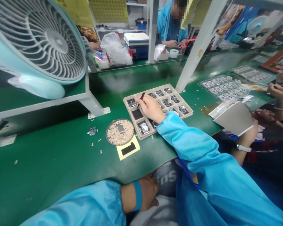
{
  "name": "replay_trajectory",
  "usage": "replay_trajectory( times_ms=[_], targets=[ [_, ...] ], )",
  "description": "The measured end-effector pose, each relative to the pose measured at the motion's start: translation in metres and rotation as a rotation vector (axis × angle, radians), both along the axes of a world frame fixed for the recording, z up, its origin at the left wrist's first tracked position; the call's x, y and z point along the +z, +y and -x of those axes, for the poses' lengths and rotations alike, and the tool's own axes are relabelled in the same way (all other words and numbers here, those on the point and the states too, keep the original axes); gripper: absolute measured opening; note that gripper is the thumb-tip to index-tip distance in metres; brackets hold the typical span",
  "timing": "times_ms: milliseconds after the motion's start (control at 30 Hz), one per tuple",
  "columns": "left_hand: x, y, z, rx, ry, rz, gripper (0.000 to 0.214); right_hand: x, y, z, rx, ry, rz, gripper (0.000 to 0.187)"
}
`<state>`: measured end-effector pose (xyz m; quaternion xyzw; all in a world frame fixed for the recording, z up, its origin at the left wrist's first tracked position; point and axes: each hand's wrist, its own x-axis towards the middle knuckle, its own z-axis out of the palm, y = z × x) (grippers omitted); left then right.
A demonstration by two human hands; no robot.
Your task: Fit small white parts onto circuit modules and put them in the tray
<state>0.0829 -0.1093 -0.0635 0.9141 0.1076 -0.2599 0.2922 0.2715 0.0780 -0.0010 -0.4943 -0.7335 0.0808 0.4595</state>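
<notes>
My right hand [151, 108] is closed on dark tweezers [142, 95]. Their lower tip points down at the left end of a beige compartment tray [143, 137], near its back left pocket. Small metal parts [144, 127] lie on dark pads in most pockets; one left-side pocket shows only a bare black pad [137, 114]. Below the table edge, my left hand [148, 192], with a blue band at the wrist, rests on my lap. It is empty, thumb apart from the fingers, whose tips are partly hidden.
A round dish [106, 135] of tiny beige pieces stands left of the tray, by a yellow card [129, 149]. One metal part [92, 131] and loose bits lie farther left. A fan [54, 40] stands on a raised shelf. Co-workers' hands [248, 131] are at right.
</notes>
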Motion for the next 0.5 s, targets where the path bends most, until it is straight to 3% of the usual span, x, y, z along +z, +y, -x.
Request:
replay_trajectory(
  times_ms=[167, 500],
  targets=[
    [0.0051, -0.0013, -0.0057, -0.067, 0.066, -0.082, 0.060, 0.0013, -0.0021, 0.0010, 0.019, 0.003, -0.021, 0.031],
    [-0.0033, -0.0049, -0.0062, -0.038, 0.040, -0.083, 0.061, -0.0072, 0.0059, -0.0034, -0.024, 0.058, 0.003, 0.037]
  ],
)
